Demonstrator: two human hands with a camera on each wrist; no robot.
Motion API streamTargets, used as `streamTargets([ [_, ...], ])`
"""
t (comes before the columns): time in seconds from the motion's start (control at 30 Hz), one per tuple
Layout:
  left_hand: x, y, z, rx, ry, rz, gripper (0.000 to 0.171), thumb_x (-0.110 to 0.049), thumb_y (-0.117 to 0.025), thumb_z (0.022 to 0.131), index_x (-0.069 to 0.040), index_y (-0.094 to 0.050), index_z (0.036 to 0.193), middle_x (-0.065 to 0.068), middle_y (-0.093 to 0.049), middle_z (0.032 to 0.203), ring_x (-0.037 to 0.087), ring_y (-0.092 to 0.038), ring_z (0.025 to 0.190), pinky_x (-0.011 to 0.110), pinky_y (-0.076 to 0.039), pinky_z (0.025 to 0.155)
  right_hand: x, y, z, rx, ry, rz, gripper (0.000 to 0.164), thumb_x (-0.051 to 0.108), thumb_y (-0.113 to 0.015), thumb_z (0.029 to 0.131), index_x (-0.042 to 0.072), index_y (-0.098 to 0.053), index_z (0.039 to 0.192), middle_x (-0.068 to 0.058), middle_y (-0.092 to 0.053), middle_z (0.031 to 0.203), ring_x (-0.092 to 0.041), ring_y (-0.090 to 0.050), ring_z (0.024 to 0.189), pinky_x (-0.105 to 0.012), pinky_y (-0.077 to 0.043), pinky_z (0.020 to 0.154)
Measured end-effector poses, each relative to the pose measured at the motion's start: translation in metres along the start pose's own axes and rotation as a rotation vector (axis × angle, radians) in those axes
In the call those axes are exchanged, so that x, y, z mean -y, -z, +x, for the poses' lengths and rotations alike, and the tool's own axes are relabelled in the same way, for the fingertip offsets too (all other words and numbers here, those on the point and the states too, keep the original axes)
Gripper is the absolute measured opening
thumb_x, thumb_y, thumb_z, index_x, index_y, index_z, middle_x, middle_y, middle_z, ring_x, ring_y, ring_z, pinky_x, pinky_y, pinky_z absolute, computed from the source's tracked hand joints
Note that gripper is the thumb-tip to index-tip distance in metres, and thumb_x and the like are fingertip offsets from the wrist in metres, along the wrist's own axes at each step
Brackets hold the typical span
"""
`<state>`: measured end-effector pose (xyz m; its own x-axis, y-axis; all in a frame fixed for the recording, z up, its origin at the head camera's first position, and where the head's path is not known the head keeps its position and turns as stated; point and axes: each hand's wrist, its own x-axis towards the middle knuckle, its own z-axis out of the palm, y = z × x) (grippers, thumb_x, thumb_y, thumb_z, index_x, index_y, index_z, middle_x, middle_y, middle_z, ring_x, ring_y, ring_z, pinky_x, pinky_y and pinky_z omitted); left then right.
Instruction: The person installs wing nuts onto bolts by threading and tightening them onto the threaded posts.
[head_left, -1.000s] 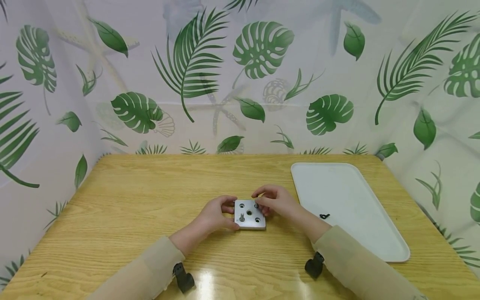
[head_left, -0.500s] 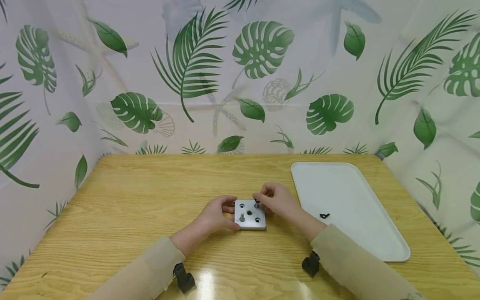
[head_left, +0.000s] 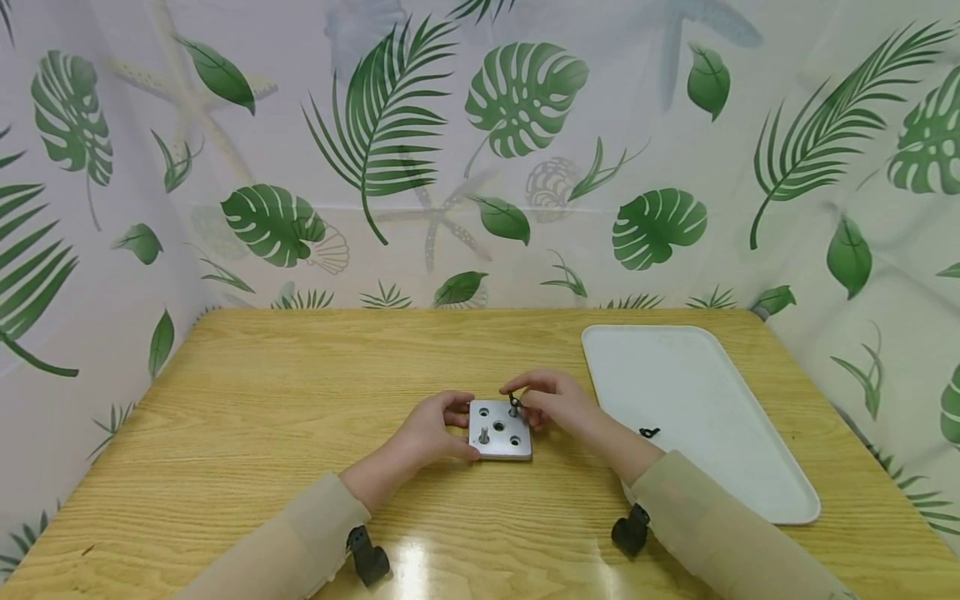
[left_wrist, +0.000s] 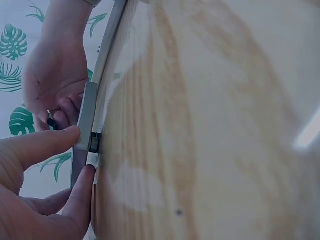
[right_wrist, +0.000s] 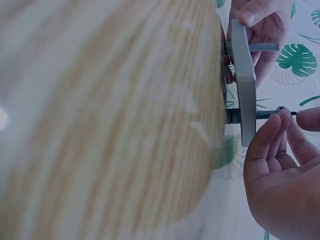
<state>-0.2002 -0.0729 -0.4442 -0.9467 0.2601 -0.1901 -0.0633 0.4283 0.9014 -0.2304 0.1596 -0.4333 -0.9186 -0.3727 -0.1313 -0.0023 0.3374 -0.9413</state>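
Tabletop (head_left: 337, 367): wood-grained.
Right hand (head_left: 558, 402): fingertips pinch the black wing nut.
Wing nut (head_left: 514, 402): on far-right bolt (right_wrist: 265, 114), more exposed than a second ago; turning apparently under way.
Left hand (head_left: 431, 432): clamps metal plate (head_left: 499, 441).
Tray (head_left: 697, 392): second wing nut (head_left: 649, 432).

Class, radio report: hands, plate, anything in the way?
Left hand grips plate. Right hand on wing nut at top of bolt; other bolt bare. Nothing seen blocking; second nut on tray.

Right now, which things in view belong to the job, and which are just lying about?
Belongs to the job:
metal plate, gripped by the left hand
near bolt
far bolt
black piece in the right hand
second black piece, probably

Looks incidental:
white tray under that second piece
leaf-print backdrop
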Motion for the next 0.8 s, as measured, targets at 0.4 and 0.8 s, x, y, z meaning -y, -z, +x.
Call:
streamTargets([
  [0.4,0.0007,-0.0011,-0.0022,0.010,0.000,-0.020,0.083,0.011,-0.091,0.073,0.000,-0.057,0.149,0.016,-0.064,0.137,0.023,-0.063,0.113,0.034,-0.058,0.094,0.0024,-0.0088,0.0001,-0.152,-0.074,-0.205,0.019,0.023,-0.074,0.100,0.005,-0.070,0.098,-0.001,-0.069,0.077,-0.011,-0.062,0.068,-0.025,-0.053,0.063],
  [0.8,-0.0001,-0.0021,-0.0029,0.005,0.005,-0.008,0.081,0.009,-0.092,0.074,-0.001,-0.058,0.147,0.015,-0.066,0.135,0.023,-0.064,0.113,0.034,-0.057,0.094,0.0011,-0.0075,-0.0027,-0.056,0.023,-0.187,0.030,0.010,-0.063,0.101,0.003,-0.070,0.130,-0.007,-0.068,0.081,-0.016,-0.061,0.069,-0.030,-0.054,0.067],
])
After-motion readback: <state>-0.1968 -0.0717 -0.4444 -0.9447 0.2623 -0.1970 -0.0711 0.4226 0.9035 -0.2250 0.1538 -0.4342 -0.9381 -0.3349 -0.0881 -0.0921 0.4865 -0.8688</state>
